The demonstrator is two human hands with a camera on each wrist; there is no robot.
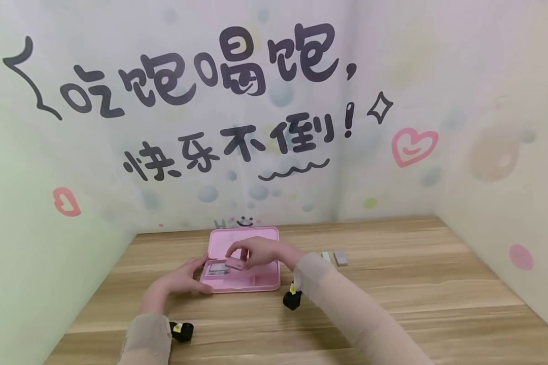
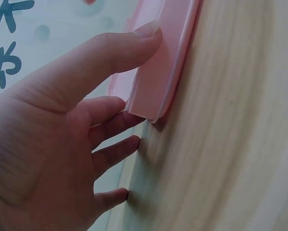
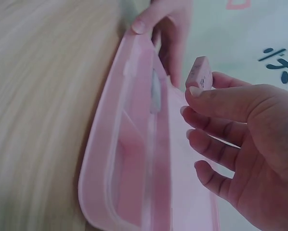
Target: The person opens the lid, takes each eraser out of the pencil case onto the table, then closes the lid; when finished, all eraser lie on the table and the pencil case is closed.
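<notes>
A pink pencil case (image 1: 267,280) lies on the table with its lid (image 1: 221,242) raised at the back. At its left end my left hand (image 1: 181,278) holds the case, thumb (image 2: 137,45) along the front wall and fingers by the side. Over the case, my right hand (image 1: 260,251) pinches a small pink eraser (image 3: 200,73) between thumb and forefinger, its other fingers loosely bent. Dark marks show on the eraser's face. Below it, a pale, whitish block (image 1: 217,267) sits in the back left compartment; the right hand hides part of the case's inside.
Right of the case, behind the right wrist, lie a grey block (image 1: 340,258) and a pale green block (image 1: 326,256). A printed cloth wall (image 1: 301,203) stands right behind the case. Black cameras (image 1: 292,299) hang at both wrists.
</notes>
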